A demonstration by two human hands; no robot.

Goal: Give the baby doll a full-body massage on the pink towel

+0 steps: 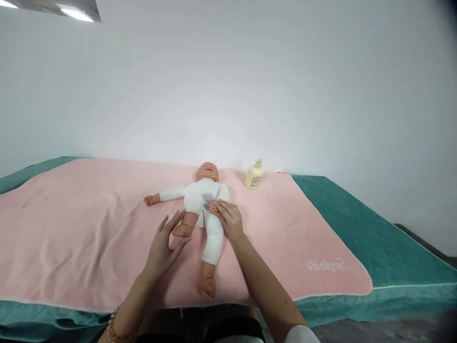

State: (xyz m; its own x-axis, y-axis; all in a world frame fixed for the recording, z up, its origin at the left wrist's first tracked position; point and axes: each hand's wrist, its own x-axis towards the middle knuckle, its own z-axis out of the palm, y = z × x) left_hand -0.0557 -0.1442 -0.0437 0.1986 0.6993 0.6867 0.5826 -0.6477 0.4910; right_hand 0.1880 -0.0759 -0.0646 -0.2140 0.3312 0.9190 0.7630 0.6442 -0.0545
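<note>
Seemingly midway, the half-open left hand (162,248) cups the doll's (206,186) raised foot (183,231), the right hand (230,220) pinches its fist (213,207), other limbs (213,240) untouched.

Ceiling lights (76,14) at the upper left are glaring to blank white, while an even brightness is spreading across the pale wall (228,85) and fading into a dark upper right corner. Soft shadows are gathering beside the doll (205,188) and in the folds of the pink blanket (107,228), with the area below its near edge sinking into dimness. The wide lens is stretching the green cover (357,224) toward the margins, and small print on the bottle (254,175) is blurring beyond reading.
</note>
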